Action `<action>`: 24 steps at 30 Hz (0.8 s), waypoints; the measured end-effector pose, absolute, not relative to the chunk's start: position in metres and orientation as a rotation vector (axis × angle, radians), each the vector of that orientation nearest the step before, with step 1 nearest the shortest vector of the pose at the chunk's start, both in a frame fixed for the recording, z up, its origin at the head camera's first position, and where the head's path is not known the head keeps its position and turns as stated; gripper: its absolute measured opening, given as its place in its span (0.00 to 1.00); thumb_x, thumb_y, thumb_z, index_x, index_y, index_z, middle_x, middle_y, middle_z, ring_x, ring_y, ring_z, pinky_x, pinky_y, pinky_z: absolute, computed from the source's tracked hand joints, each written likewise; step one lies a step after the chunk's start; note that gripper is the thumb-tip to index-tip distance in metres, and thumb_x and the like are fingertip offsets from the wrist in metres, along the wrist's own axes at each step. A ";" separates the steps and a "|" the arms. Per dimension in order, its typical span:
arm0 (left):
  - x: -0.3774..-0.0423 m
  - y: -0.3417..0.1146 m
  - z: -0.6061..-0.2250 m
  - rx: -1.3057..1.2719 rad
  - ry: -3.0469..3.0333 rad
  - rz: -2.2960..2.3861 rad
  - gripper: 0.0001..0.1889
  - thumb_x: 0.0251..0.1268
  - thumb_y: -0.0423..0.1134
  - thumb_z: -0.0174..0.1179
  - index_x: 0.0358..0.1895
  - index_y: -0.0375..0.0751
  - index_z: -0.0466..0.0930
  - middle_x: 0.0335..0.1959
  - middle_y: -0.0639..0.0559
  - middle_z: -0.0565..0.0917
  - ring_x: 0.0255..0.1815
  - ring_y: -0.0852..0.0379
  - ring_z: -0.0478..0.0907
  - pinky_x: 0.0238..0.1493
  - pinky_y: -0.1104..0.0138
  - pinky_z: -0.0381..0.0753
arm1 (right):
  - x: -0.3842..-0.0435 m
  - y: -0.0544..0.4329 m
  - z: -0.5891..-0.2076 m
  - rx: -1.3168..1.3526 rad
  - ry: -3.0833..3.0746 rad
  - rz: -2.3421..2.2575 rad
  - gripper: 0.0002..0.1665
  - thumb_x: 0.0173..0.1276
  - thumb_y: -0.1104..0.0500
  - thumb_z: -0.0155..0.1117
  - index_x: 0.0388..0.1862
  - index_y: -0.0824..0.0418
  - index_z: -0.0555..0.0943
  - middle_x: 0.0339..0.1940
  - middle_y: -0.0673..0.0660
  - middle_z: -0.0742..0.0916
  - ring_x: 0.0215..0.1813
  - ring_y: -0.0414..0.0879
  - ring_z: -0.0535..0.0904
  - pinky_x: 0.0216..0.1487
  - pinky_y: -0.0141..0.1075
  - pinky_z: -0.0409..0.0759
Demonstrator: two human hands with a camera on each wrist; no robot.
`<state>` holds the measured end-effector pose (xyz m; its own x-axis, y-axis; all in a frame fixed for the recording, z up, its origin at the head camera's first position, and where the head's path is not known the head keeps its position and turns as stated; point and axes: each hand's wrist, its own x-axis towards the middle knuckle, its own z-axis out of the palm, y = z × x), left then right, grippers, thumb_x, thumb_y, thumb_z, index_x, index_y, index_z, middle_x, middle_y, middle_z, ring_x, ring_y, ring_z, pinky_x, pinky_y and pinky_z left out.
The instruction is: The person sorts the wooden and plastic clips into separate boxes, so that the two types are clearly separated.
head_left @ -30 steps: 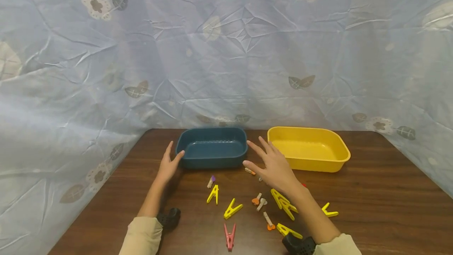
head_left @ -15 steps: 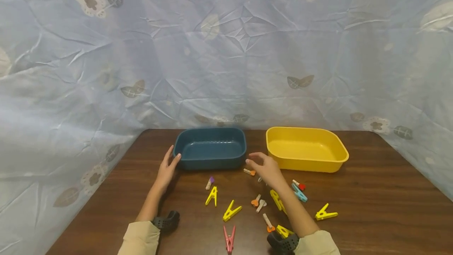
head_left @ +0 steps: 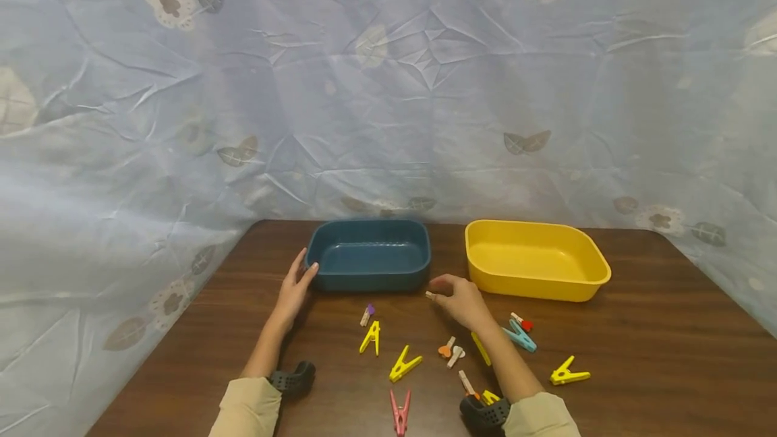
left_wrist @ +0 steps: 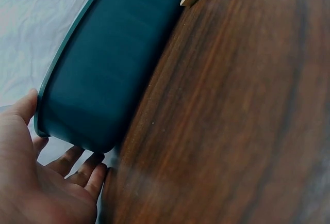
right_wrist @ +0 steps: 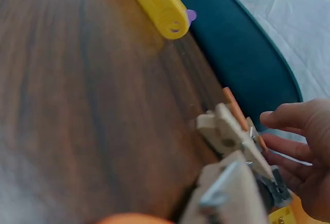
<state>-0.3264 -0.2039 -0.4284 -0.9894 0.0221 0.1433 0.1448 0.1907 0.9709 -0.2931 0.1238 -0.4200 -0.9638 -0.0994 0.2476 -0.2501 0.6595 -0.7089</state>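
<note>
One small wooden clothespin (head_left: 429,295), just below and right of center frame, at the bent thumb and forefinger of the right hand (head_left: 463,303); firm pinch or mere touch, impossible to tell. Probably light, stiff and sprung, not slippery, hardly fragile; best held mid-length across the wooden sides. Behind, near center, blue bin (head_left: 371,282), left hand (head_left: 293,295) at its left end, fingers spread. Center right, yellow bin (head_left: 540,288). Lower center, yellow clip (head_left: 398,371) above pink clip (head_left: 400,417) on dark table (head_left: 340,390).
</note>
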 end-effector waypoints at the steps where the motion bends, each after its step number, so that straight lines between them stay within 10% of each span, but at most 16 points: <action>1: -0.325 -0.202 -0.425 -0.162 -2.342 -1.947 0.34 0.70 0.49 0.48 0.73 0.47 0.44 0.72 0.41 0.46 0.70 0.42 0.42 0.63 0.46 0.49 | -0.294 0.125 -0.421 0.302 -2.689 1.164 0.12 0.57 0.62 0.67 0.41 0.61 0.82 0.40 0.54 0.85 0.43 0.52 0.79 0.43 0.46 0.75; 24: -0.324 -0.204 -0.428 -0.114 -2.361 -1.935 0.34 0.70 0.50 0.48 0.73 0.46 0.44 0.72 0.41 0.47 0.70 0.42 0.43 0.62 0.45 0.51 | -0.290 0.128 -0.418 0.382 -2.646 0.985 0.07 0.50 0.70 0.68 0.30 0.63 0.84 0.29 0.54 0.83 0.33 0.49 0.79 0.36 0.41 0.76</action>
<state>-0.3244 -0.2045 -0.4280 -0.9935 0.0026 0.1142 0.1125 0.1960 0.9741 -0.2903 0.1277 -0.4183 -0.9223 -0.1440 0.3587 -0.3435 0.7309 -0.5897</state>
